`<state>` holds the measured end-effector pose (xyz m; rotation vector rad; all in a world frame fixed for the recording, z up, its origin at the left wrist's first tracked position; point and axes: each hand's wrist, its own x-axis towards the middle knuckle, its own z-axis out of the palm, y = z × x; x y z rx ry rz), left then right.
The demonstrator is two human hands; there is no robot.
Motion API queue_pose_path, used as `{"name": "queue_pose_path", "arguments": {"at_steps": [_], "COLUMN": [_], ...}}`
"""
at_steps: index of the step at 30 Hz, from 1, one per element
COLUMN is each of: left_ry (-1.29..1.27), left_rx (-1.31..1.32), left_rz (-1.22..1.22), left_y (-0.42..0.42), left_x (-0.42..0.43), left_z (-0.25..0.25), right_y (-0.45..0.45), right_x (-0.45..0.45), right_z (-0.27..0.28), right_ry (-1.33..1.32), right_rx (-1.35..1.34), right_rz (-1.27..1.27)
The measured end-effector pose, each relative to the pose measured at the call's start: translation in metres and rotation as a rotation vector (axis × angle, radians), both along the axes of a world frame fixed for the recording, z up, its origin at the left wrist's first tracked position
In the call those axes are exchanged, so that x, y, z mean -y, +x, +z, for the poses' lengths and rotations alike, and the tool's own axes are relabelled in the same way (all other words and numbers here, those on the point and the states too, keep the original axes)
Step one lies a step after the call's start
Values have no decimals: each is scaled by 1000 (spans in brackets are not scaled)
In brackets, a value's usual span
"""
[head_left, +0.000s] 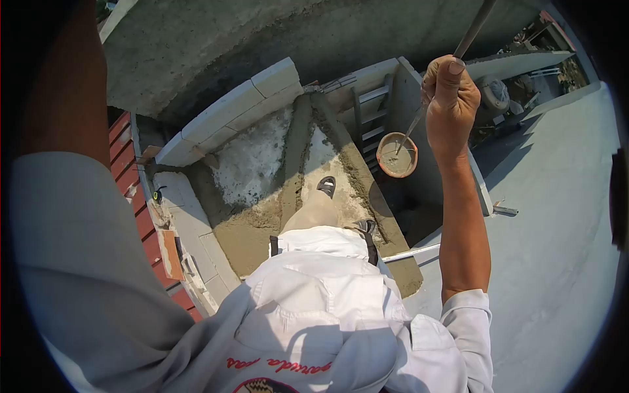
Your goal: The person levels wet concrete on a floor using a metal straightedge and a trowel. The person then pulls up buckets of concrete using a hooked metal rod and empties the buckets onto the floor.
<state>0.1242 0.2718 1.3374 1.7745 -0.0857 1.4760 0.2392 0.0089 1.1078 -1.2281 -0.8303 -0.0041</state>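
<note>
My right hand (450,108) is closed around a rope (475,29), thumb on top. Above the fist the rope runs up out of the frame, and below it slants down to a bucket (381,158) with an orange rim. Grey wet mortar (396,160) lies inside the bucket, which is over a dark opening beside the ladder. At the left my raised arm (65,92) reaches up past the frame edge, so my left hand is hidden from sight.
I stand on a rough concrete ledge with mortar strips (298,141). Pale block walls (229,111) edge it, and a ladder (373,114) rises in the opening. A tape measure (157,194) sits on the left blocks. Red roofing (134,200) lies beyond; a grey wall (557,229) stands right.
</note>
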Motion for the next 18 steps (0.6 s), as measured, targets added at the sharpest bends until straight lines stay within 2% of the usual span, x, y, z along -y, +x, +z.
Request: {"name": "queue_pose_path", "arguments": {"at_steps": [5, 9, 12, 18], "left_ry": [26, 27, 3, -82], "left_rx": [-29, -87, -140, -244], "left_rz": [509, 882, 1132, 1496], "left_y": [-172, -301, -393, -531], "left_x": [-114, -158, -177, -185], "left_z": [33, 53, 63, 59], "right_y": [-43, -77, -103, -143], "right_x": [-85, -135, -171, -237], "right_z": [73, 92, 87, 47], "right_ry": [-35, -24, 51, 26], "right_rx": [44, 56, -32, -91], "right_rz": [151, 359, 548, 789]}}
